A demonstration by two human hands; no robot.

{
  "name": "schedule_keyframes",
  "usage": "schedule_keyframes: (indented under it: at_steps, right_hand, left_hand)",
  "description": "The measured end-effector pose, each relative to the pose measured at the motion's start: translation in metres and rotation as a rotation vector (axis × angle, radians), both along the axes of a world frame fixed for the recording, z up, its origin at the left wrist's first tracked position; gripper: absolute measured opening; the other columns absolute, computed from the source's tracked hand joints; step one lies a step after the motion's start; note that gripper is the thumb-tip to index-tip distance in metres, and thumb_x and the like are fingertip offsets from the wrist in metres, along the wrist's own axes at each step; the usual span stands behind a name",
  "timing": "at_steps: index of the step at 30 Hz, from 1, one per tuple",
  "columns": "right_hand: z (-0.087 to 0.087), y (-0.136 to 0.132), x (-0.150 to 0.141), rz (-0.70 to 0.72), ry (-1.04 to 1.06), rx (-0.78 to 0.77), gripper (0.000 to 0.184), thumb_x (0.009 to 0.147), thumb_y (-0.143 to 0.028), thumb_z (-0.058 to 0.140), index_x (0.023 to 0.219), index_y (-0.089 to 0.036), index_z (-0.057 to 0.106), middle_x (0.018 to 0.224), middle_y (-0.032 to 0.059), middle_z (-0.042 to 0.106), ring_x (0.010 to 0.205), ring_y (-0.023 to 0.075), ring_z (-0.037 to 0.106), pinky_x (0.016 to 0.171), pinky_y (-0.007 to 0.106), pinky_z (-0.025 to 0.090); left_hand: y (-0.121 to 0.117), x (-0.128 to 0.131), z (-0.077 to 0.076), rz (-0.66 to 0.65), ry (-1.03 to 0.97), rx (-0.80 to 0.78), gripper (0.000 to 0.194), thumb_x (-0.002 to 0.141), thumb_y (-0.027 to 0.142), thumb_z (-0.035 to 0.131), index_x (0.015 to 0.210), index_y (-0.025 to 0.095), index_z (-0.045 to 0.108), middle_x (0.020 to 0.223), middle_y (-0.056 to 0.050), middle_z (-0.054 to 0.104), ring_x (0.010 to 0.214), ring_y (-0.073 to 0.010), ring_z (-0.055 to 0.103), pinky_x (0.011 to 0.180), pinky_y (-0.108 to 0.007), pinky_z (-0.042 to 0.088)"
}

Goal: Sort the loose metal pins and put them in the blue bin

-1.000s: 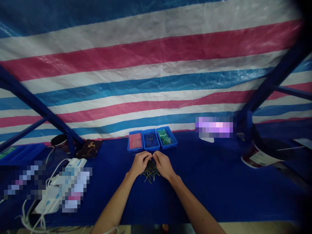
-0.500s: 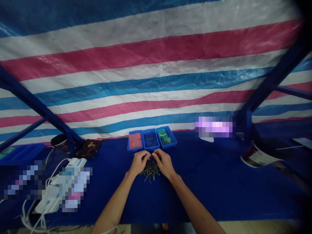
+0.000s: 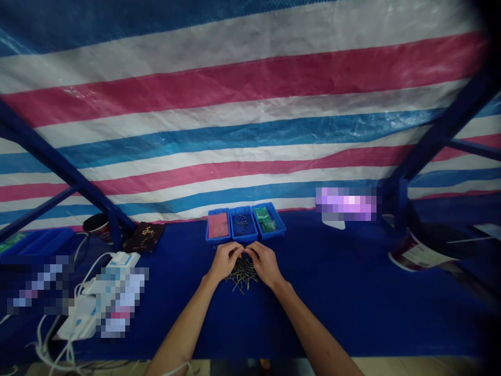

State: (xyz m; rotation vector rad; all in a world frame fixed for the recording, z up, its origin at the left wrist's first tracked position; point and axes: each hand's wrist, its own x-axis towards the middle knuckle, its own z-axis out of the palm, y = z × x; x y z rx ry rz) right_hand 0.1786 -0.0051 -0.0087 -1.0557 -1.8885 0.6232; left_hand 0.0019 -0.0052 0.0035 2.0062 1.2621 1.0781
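Observation:
My left hand (image 3: 226, 259) and my right hand (image 3: 265, 262) meet over a loose pile of thin, dark and brassy screws or nails (image 3: 242, 279). Thumb and fingers are pinched together on both hands, with the fingertips almost touching. Whatever is between them is too small and dark to make out. Just beyond my hands stand three blue bins side by side. In the left bin (image 3: 208, 240) lies something flat and pink (image 3: 218, 225). A few similar dark pieces are in the middle bin (image 3: 239, 236). Green packets (image 3: 266, 219) lie in the right bin (image 3: 278, 233).
White power strips (image 3: 78, 318) with cables and a dark brown packet (image 3: 144, 236) lie at left. A dark-topped tub (image 3: 420, 253) stands at right. Striped sheeting (image 3: 250, 125) hangs behind the blue table (image 3: 332, 292), between slanted blue posts.
My fingertips have come slightly closer together above the pile. The whole view has shifted a little; the bins and the pile are otherwise as before.

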Motion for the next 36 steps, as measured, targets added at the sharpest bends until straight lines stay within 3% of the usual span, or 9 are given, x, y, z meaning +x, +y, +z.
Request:
schedule_keyframes:
  at_steps: [8, 16, 20, 27, 36]
  right_hand:
    - [-0.0018, 0.0004, 0.0001, -0.078, -0.137, -0.041, 0.037, 0.105, -0.032, 0.037, 0.074, -0.021, 0.054, 0.070, -0.0005, 0.061, 0.063, 0.0130, 0.056, 0.063, 0.024, 0.033]
    - [-0.0032, 0.0016, -0.0005, -0.112, -0.186, -0.071, 0.050, 0.106, -0.041, 0.031, 0.067, -0.020, 0.056, 0.061, 0.0008, 0.060, 0.055, 0.0133, 0.055, 0.057, 0.027, 0.026]
    - [-0.0022, 0.0013, 0.0008, -0.087, -0.117, -0.046, 0.046, 0.105, -0.039, 0.034, 0.068, -0.020, 0.054, 0.063, 0.0003, 0.058, 0.058, 0.0139, 0.054, 0.059, 0.026, 0.030]
    - [-0.0033, 0.0032, 0.0001, -0.010, 0.077, 0.010, 0.027, 0.102, -0.029, 0.043, 0.093, -0.022, 0.067, 0.088, 0.0045, 0.067, 0.082, 0.0183, 0.063, 0.076, 0.027, 0.046]
    - [-0.0005, -0.0001, 0.0001, 0.035, 0.151, 0.004, 0.021, 0.097, -0.023, 0.052, 0.103, -0.026, 0.072, 0.092, 0.0025, 0.071, 0.085, 0.0179, 0.067, 0.079, 0.028, 0.049]
  left_hand:
    - [-0.0005, 0.0015, 0.0026, -0.007, 0.027, 0.004, 0.033, 0.098, 0.033, 0.051, 0.075, 0.015, 0.067, 0.068, -0.002, 0.064, 0.064, -0.0137, 0.059, 0.066, -0.023, 0.042]
    - [-0.0001, 0.0017, 0.0010, -0.011, 0.008, 0.006, 0.031, 0.098, 0.031, 0.051, 0.077, 0.015, 0.068, 0.069, -0.002, 0.065, 0.065, -0.0138, 0.060, 0.068, -0.023, 0.044]
    - [0.0000, 0.0013, 0.0011, -0.007, 0.015, -0.002, 0.034, 0.098, 0.035, 0.050, 0.077, 0.015, 0.068, 0.069, -0.003, 0.065, 0.065, -0.0142, 0.060, 0.068, -0.024, 0.044]
    - [-0.0006, 0.0005, 0.0028, 0.024, -0.014, -0.010, 0.035, 0.098, 0.038, 0.050, 0.078, 0.015, 0.068, 0.068, -0.002, 0.065, 0.064, -0.0141, 0.059, 0.066, -0.023, 0.044]
    - [-0.0003, -0.0009, 0.0028, -0.001, -0.019, -0.036, 0.033, 0.097, 0.037, 0.053, 0.081, 0.014, 0.069, 0.069, -0.002, 0.067, 0.061, -0.0133, 0.057, 0.063, -0.022, 0.042]
